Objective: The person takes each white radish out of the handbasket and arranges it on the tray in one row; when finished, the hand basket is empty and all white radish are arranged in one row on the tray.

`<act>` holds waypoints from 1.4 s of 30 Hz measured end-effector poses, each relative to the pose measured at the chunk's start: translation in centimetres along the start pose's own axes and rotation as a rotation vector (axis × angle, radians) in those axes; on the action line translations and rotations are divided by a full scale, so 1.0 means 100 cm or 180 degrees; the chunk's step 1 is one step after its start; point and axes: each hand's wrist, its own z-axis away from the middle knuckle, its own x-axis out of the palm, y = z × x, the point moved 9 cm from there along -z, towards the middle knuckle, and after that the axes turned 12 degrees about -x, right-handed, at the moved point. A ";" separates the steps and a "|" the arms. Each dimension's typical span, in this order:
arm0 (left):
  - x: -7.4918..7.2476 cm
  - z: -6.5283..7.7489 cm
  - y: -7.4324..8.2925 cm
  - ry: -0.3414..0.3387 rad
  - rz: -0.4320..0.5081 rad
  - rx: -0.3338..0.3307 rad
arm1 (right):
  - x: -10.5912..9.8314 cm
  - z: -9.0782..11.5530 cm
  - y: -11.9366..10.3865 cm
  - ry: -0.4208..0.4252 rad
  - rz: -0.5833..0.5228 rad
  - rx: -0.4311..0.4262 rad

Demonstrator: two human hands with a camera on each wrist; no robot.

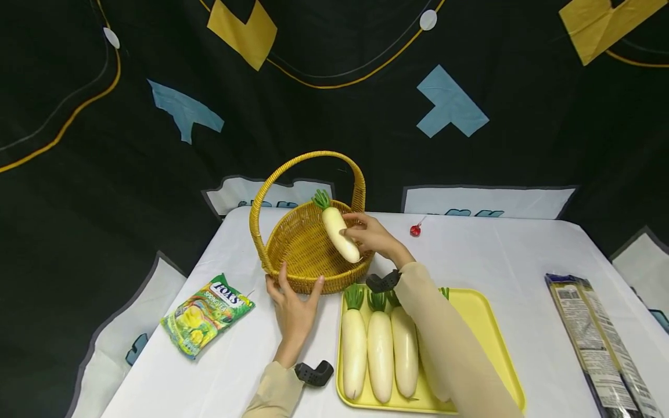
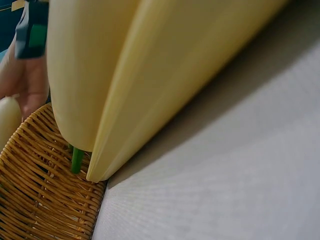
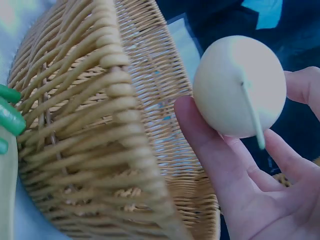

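Note:
A white radish (image 1: pixel 338 232) with a short green top hangs tilted over the right part of a wicker basket (image 1: pixel 300 244). My right hand (image 1: pixel 372 237) holds it between thumb and fingers; in the right wrist view the radish's round root end (image 3: pixel 239 85) faces the camera. At the basket's front left rim, my left hand (image 1: pixel 297 310) touches the wicker with spread, fairly straight fingers. Several more white radishes (image 1: pixel 380 354) lie side by side on a yellow tray (image 1: pixel 483 325), partly hidden under my right forearm. The left wrist view does not show the left hand.
Left of the basket lies a green and yellow candy bag (image 1: pixel 208 316). A red lollipop (image 1: pixel 415 230) is behind the tray, and a long flat package (image 1: pixel 598 342) lies at the right. The basket's tall handle (image 1: pixel 313 155) arches over it. A black curtain (image 1: pixel 340 110) hangs behind the table.

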 end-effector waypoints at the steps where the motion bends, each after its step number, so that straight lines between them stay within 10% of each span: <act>1: 0.000 0.000 0.000 0.0001 0.0008 0.0001 | -0.002 0.002 -0.002 0.0001 -0.0033 -0.0004; 15: 0.002 0.001 0.000 -0.0066 0.0065 0.0019 | -0.034 0.052 -0.018 0.0066 -0.0262 -0.0225; 42: 0.003 0.001 0.000 -0.0101 0.0099 0.0018 | -0.108 0.244 0.048 0.0621 0.0078 0.0162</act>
